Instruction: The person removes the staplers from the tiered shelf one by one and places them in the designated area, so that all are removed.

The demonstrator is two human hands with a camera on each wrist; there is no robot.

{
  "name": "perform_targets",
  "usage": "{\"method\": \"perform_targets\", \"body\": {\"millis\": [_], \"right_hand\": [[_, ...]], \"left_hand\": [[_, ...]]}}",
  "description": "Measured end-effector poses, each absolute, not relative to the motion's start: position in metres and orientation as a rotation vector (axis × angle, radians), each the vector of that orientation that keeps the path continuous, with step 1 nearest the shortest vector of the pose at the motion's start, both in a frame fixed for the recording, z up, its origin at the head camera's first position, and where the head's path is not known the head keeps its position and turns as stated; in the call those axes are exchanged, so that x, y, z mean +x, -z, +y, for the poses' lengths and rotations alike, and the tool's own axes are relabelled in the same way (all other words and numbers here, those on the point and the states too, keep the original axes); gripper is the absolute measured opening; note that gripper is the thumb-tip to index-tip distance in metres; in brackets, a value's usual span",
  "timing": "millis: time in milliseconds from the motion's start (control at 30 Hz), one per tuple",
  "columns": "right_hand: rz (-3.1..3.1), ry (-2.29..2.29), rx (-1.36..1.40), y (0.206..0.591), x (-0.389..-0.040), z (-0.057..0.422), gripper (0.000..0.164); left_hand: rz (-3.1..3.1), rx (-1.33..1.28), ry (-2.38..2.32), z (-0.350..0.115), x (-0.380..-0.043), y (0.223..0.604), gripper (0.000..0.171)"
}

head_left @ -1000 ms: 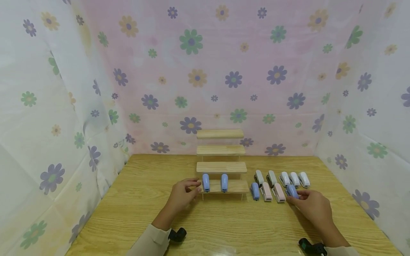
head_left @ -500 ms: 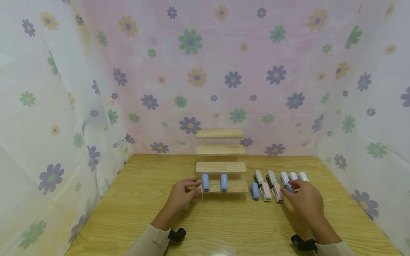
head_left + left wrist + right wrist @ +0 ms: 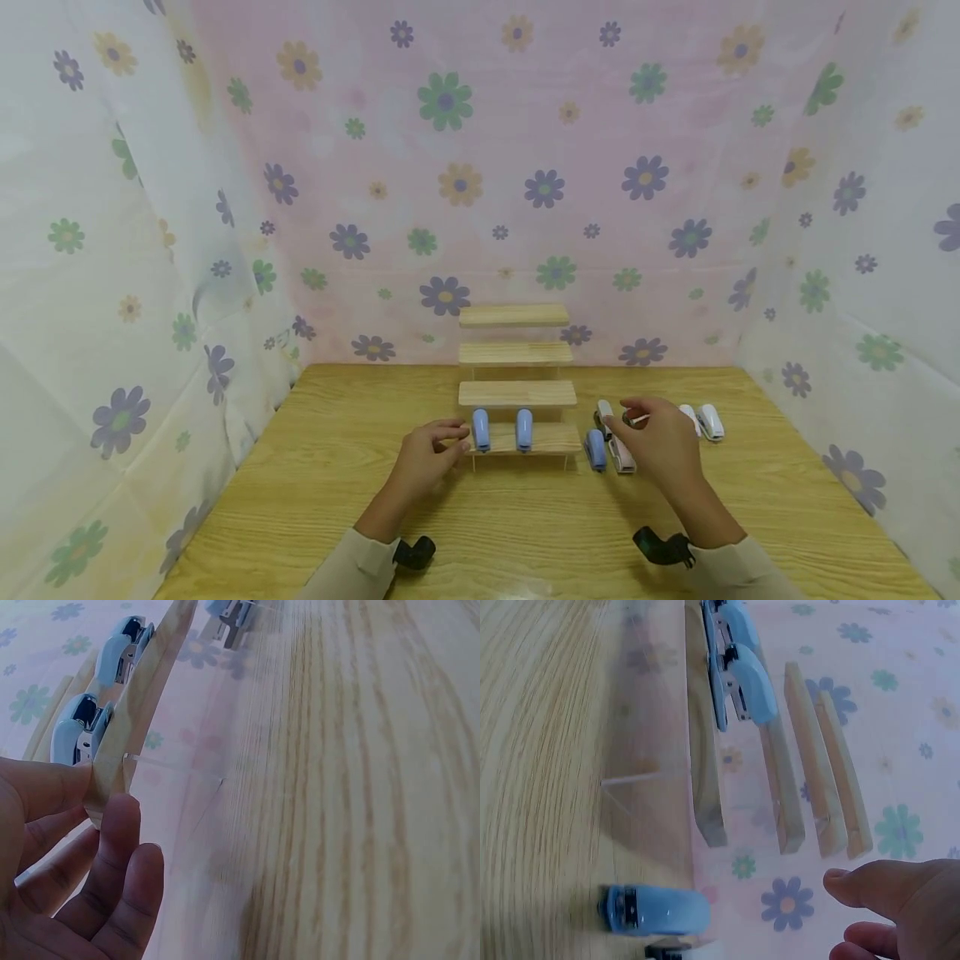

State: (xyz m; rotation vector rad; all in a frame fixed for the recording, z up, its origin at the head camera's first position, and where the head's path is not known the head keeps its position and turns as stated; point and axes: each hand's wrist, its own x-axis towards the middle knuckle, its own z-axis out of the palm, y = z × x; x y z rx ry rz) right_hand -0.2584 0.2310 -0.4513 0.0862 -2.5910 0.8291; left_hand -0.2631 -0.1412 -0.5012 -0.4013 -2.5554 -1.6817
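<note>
Two light-blue mini staplers (image 3: pixel 481 429) (image 3: pixel 524 430) stand apart on the lowest step of a wooden stepped rack (image 3: pixel 555 439). My left hand (image 3: pixel 426 454) pinches the left end of that step; in the left wrist view its thumb and fingers (image 3: pixel 120 825) lie round the board's end. My right hand (image 3: pixel 663 450) hovers over the group of staplers on the table, thumb and fingertips apart with nothing between them. Left of it lie a blue stapler (image 3: pixel 596 450), a partly covered pink stapler (image 3: pixel 622 456) and a pale stapler (image 3: pixel 604 418). The hand hides other staplers.
Two white staplers (image 3: pixel 710 422) (image 3: pixel 690 419) show on the right of the hand. Three higher steps (image 3: pixel 517 393) of the rack rise behind the lowest one. Flowered cloth (image 3: pixel 495 150) encloses the wooden table (image 3: pixel 360 400) at the back and both sides.
My right hand has left the blue stapler at the right of the front row and moved left across the group, its fingers free. My left hand has stayed at the rack.
</note>
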Motion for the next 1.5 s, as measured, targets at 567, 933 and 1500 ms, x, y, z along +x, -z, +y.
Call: {"method": "perform_targets", "body": {"millis": [567, 933, 1500], "right_hand": [[-2.654, -1.032, 0.172, 0.448, -0.268, 0.153, 0.052], [-2.67, -1.194, 0.136, 0.455, -0.266, 0.122, 0.052], [-2.602, -1.238, 0.168, 0.472, -0.264, 0.106, 0.059]], "left_hand": [[-2.551, -0.41, 1.658, -0.141, -0.263, 0.501, 0.026], [-2.499, -0.398, 1.786, -0.142, -0.267, 0.506, 0.027], [-2.53, -0.386, 1.739, -0.142, -0.268, 0.506, 0.028]]}}
